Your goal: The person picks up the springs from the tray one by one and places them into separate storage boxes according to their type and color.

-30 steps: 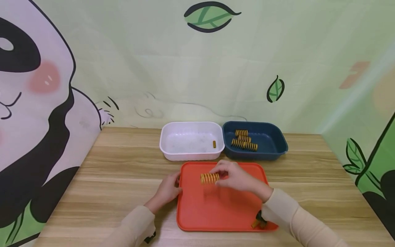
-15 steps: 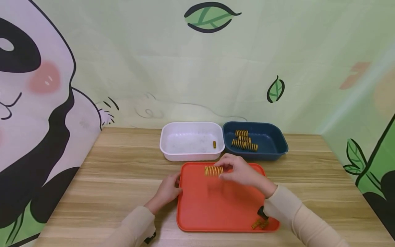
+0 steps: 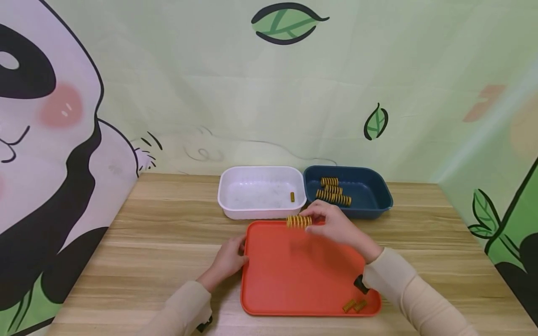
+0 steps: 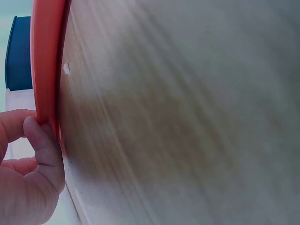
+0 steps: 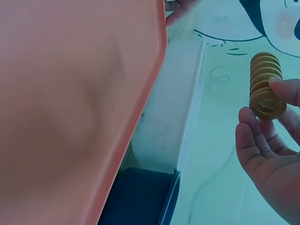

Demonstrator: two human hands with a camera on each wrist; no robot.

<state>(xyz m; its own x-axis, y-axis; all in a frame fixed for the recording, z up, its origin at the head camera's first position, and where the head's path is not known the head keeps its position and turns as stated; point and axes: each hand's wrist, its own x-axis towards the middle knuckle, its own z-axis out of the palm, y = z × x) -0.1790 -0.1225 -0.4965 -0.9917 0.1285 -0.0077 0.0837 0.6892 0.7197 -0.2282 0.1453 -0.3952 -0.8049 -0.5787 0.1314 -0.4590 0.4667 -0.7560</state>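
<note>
My right hand (image 3: 337, 226) pinches a large yellow coil spring (image 3: 297, 221) above the far edge of the red tray (image 3: 290, 280). In the right wrist view the spring (image 5: 266, 84) sits between thumb and fingertips, one ring end showing. At the tray's left rim, my left hand (image 3: 227, 259) grips the edge; the left wrist view has its thumb and a finger pinching the rim (image 4: 46, 70). Two small springs, one (image 3: 349, 305) beside the other (image 3: 360, 306), lie in the tray's near right corner.
Behind the tray stand a white bin (image 3: 260, 213) holding one small spring (image 3: 292, 197) and, touching its right side, a dark blue bin (image 3: 374, 213) with several large springs (image 3: 332, 197). A printed cloth backdrop (image 3: 189, 93) rises behind the wooden table (image 3: 168, 224).
Carrying the large spring, my right hand has moved away from me and slightly right, toward the bins. The small springs in the tray's corner have come into fuller sight. My left hand stays put.
</note>
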